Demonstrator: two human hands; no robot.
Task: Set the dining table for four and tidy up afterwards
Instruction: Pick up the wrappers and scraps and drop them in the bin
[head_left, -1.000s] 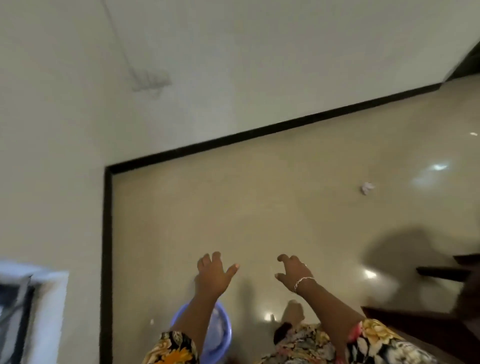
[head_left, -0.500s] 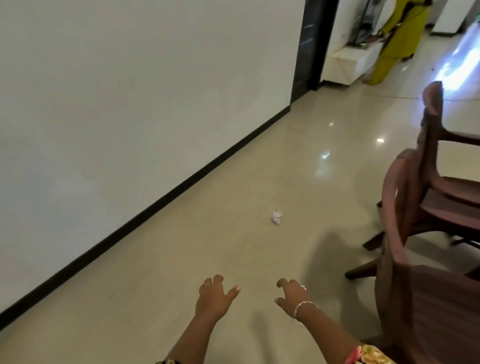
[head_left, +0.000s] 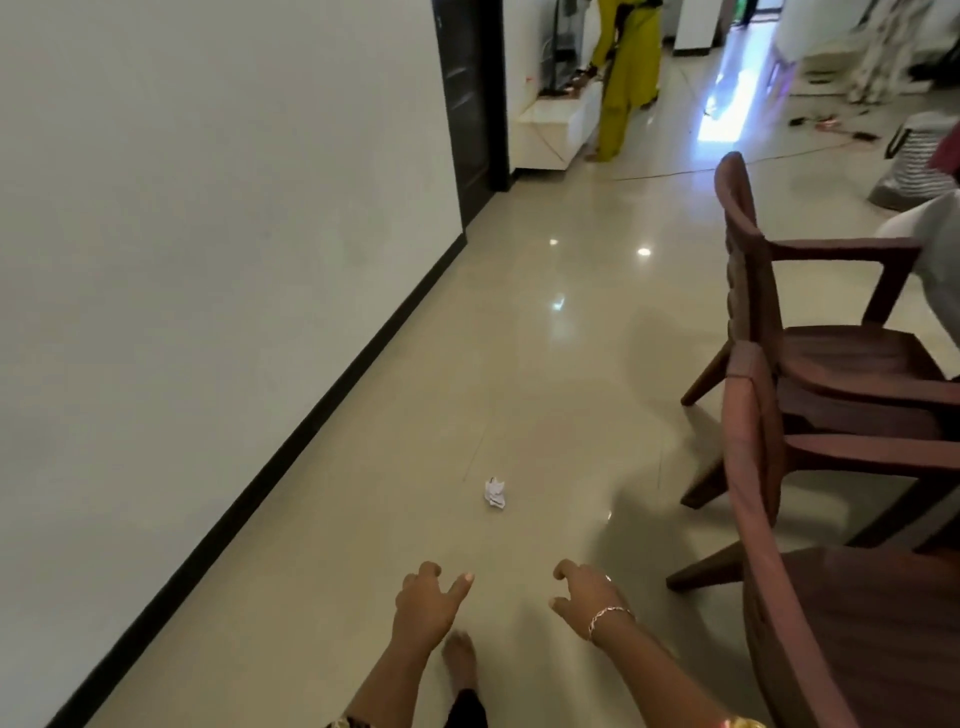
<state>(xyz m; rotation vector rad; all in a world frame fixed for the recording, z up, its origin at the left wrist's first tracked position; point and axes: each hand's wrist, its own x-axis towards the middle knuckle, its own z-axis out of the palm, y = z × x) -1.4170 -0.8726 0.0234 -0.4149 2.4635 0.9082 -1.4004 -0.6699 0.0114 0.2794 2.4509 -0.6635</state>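
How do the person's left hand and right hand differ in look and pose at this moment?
The right hand wears a silver bracelet at the wrist; the left hand has a bare wrist. The left hand stretches its thumb out sideways, while the right hand has its fingers more curled. Both are held palm down over the floor, and both hold nothing.

Nothing written can be read here: no text, label, brand or number. The crumpled paper (head_left: 494, 492) on the floor (head_left: 415, 405) is too small to show print. The chairs (head_left: 852, 358) and wall (head_left: 208, 218) bear no legible marks.
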